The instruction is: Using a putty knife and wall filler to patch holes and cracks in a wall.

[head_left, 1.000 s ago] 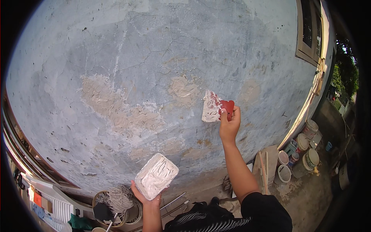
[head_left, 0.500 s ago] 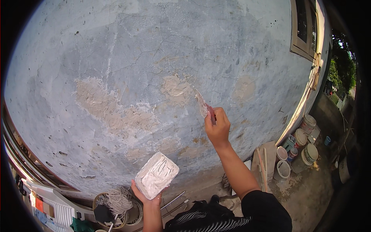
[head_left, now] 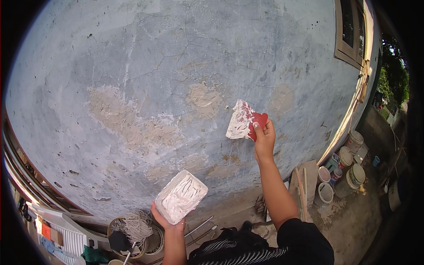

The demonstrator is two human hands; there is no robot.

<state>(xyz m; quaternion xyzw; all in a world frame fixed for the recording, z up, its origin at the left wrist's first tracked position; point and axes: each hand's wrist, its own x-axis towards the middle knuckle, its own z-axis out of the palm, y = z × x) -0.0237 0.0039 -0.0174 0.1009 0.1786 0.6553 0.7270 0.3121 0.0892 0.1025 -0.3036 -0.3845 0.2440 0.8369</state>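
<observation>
In my right hand point(head_left: 265, 139) is a red putty scraper point(head_left: 259, 122), its broad blade face smeared with white putty. It is held in front of the blue-grey wall point(head_left: 247, 39), right of a rough patch of beige putty point(head_left: 205, 98). My left hand point(head_left: 170, 223) supports a rectangular tub point(head_left: 166, 213) from below, fingers around its lower end. Streaked white putty point(head_left: 183, 195) fills the tub. A larger putty patch point(head_left: 132, 126) spreads over the wall to the left, and a smoother round one point(head_left: 281, 98) lies to the right.
A framed window point(head_left: 349, 33) is at upper right. Several paint buckets point(head_left: 324, 193) and wooden boards point(head_left: 304, 176) stand on the ground at lower right. By the wall's foot at lower left are a mop head point(head_left: 138, 227) in a bucket and a white slatted panel point(head_left: 73, 240).
My right hand has moved slightly right and turned the scraper, so its putty-covered face now shows instead of its edge. My left hand holds the tub nearly in the same place.
</observation>
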